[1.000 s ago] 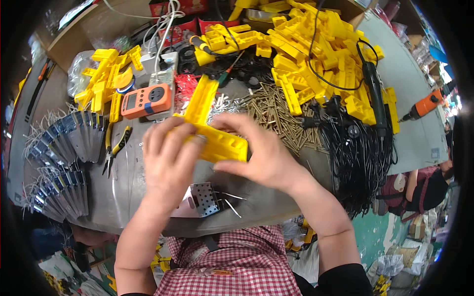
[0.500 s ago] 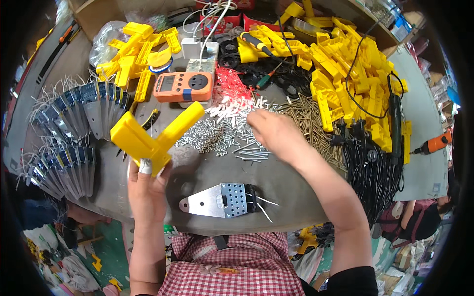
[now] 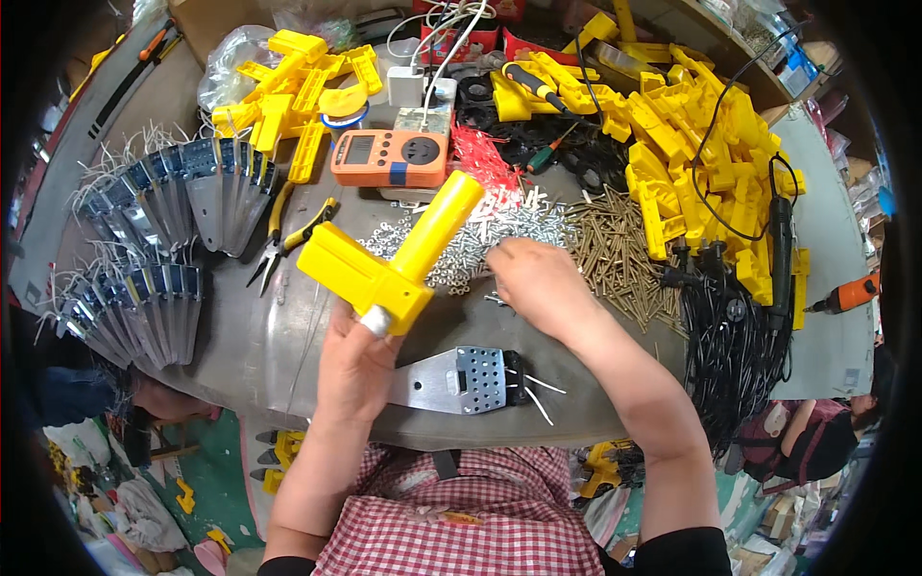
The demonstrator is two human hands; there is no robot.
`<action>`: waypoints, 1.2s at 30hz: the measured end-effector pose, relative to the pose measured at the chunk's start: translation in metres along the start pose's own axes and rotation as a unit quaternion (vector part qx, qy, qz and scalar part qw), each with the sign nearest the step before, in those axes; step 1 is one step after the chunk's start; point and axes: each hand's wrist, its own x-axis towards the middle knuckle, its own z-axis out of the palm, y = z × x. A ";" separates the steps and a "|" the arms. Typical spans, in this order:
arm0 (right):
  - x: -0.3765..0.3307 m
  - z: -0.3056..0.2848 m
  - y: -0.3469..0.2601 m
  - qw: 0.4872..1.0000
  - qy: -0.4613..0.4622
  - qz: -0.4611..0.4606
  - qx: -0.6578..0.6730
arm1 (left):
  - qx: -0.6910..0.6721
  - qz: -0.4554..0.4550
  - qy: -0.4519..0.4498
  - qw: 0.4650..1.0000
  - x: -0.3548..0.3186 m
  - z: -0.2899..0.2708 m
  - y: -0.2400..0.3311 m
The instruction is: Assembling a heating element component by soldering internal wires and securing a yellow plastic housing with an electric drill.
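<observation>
My left hand (image 3: 357, 355) is closed around a yellow plastic housing (image 3: 370, 274) with two arms, held upright above the table; a whitish wrap covers the thumb. My right hand (image 3: 538, 280) has its fingertips pinched together at the near edge of the silver screws (image 3: 519, 230). Whatever lies between those fingers is hidden. Under the housing and to its right, a perforated metal plate (image 3: 461, 381) with white wires lies flat on the table. Small metal nuts (image 3: 389, 240) are spread behind the housing, and longer brass-coloured screws (image 3: 624, 245) lie right of the silver ones.
An orange meter (image 3: 389, 159) sits behind the nuts, pliers (image 3: 288, 235) to its left. Finished-looking metal plates with wires (image 3: 226, 206) stand in rows at left. Yellow housings (image 3: 691, 144) are heaped at back right, above black cables (image 3: 720, 346). A soldering iron (image 3: 780, 250) lies beside them.
My left hand has carried the yellow housing to the right, partly over the metal plate. My right hand has drawn slightly nearer to me at the screws. The whole view has shifted a little.
</observation>
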 end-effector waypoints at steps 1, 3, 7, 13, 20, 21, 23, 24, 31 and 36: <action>0.001 -0.008 -0.004 0.999 0.012 0.016 0.048 | -0.005 -0.007 -0.016 1.000 -0.002 0.004 0.001; -0.002 -0.018 -0.017 0.948 0.058 0.075 0.303 | -0.013 -0.010 -0.032 0.999 -0.002 0.006 0.000; -0.014 -0.025 -0.036 0.807 0.129 0.080 0.570 | -0.030 -0.033 -0.083 0.996 -0.007 0.016 -0.005; -0.029 -0.032 -0.038 0.760 0.074 0.177 0.621 | -0.009 -0.011 -0.096 0.995 -0.010 0.030 -0.017; -0.034 -0.050 -0.033 0.762 0.061 0.214 0.609 | 0.126 0.080 -0.088 0.985 -0.016 0.033 -0.026; -0.038 -0.053 -0.028 0.756 0.025 0.202 0.622 | 0.002 0.007 -0.107 0.994 -0.015 0.036 -0.023; -0.045 -0.060 -0.019 0.766 -0.018 0.172 0.619 | -0.133 -0.076 -0.125 0.980 -0.016 0.041 -0.021; -0.045 -0.059 -0.020 0.766 -0.015 0.172 0.619 | -0.132 -0.077 -0.128 0.980 -0.018 0.041 -0.024; -0.048 -0.042 -0.037 0.776 0.093 0.187 0.595 | 0.052 0.054 -0.078 0.994 -0.023 0.042 -0.034; -0.048 -0.047 -0.067 0.746 0.295 0.018 0.596 | 0.110 0.101 -0.135 0.979 -0.022 0.037 -0.045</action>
